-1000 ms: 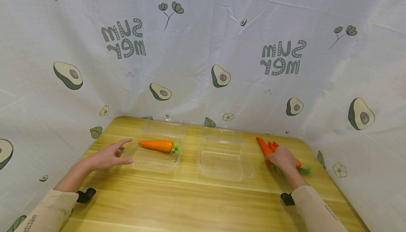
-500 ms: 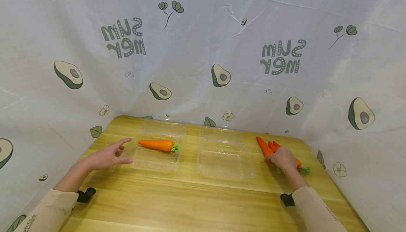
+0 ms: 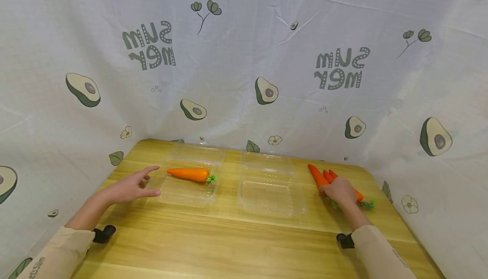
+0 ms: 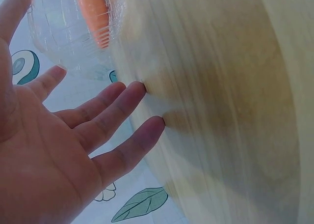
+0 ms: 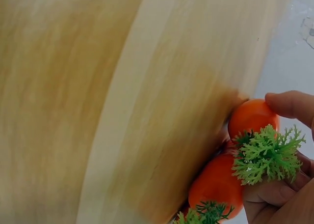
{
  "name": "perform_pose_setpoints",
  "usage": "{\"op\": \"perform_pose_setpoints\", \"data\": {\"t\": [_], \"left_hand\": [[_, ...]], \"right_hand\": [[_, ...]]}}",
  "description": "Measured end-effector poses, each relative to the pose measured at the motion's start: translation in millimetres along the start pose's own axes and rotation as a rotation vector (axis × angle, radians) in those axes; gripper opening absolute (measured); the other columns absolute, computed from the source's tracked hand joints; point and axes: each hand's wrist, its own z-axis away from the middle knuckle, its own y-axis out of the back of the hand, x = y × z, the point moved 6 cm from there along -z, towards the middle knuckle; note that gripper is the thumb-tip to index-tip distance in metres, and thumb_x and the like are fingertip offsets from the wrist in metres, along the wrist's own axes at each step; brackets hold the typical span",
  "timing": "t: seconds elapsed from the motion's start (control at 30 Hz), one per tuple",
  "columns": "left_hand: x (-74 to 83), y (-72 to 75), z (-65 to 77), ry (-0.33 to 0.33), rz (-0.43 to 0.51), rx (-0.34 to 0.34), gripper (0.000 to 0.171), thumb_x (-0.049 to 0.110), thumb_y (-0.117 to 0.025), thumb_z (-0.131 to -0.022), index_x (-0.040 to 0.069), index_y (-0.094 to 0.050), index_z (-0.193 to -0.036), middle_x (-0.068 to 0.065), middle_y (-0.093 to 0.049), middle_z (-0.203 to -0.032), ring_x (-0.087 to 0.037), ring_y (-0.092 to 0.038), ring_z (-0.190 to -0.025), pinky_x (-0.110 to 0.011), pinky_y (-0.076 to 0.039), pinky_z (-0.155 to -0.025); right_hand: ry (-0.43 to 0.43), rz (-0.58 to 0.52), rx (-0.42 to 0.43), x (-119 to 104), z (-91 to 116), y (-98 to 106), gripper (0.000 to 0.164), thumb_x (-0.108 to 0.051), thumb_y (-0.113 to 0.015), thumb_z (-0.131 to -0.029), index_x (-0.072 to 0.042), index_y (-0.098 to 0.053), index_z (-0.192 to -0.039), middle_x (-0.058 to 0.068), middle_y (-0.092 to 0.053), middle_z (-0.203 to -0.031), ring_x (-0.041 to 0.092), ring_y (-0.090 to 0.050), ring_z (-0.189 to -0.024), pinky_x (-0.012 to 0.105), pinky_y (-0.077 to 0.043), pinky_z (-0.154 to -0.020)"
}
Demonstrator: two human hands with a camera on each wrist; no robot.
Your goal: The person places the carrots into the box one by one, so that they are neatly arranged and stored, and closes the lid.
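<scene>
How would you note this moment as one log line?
left hand: open, beside left box | right hand: gripping right-side carrot | left box holds: single carrot | right box: open

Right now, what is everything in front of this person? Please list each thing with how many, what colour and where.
Wooden table: one, yellowish brown, beneath everything
Avocado-print cloth: number of pieces unclear, white with green and grey prints, behind and beside the table
Left clamshell container: one, clear, open on the table
Right clamshell container: one, clear, open beside it
Single carrot: one, orange with green top, in the left container
Bunched carrots: at least three, orange with green tops, table's right
Wrist cameras: two, black, at the wrists
Sleeves: two, beige, lower corners
Left hand: one, beside the left container
Right hand: one, gripping a bunched carrot
</scene>
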Motion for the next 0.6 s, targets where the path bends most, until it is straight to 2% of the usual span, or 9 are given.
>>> {"op": "perform_pose_setpoints", "data": {"t": [0.23, 0.47, 0.6], "left_hand": [[-0.5, -0.2, -0.1, -0.002, -0.007, 0.005, 0.091, 0.041, -0.071, -0.094, 0.004, -0.020, -0.159, -0.042, -0.040, -0.143, -0.052, -0.054, -0.123, -0.058, -0.052, -0.090], [-0.5, -0.4, 0.3, 0.000, -0.004, -0.002, 0.091, 0.042, -0.071, -0.094, 0.005, -0.019, -0.160, -0.042, -0.040, -0.144, -0.053, -0.053, -0.123, -0.058, -0.052, -0.090], [1.3, -0.1, 0.7, 0.002, -0.007, 0.000, 0.092, 0.042, -0.071, -0.093, 0.004, -0.019, -0.159, -0.042, -0.040, -0.143, -0.053, -0.053, -0.123, -0.058, -0.052, -0.090]], "right_hand": [[-0.025, -0.022, -0.007, 0.4, -1.1, 1.8, 0.035, -0.033, -0.063, -0.083, 0.000, -0.060, -0.070, 0.017, -0.057, -0.076, 0.030, -0.054, -0.066, 0.034, -0.041, -0.056], [-0.012, -0.069, -0.008, -0.8, -2.6, 3.7, 0.031, -0.030, -0.061, -0.081, -0.006, -0.052, -0.063, 0.010, -0.051, -0.070, 0.026, -0.049, -0.063, 0.033, -0.036, -0.056], [-0.006, -0.105, -0.008, -3.2, -1.8, 5.8, 0.031, -0.029, -0.060, -0.082, -0.008, -0.053, -0.061, 0.006, -0.048, -0.064, 0.023, -0.046, -0.057, 0.031, -0.035, -0.052]]}}
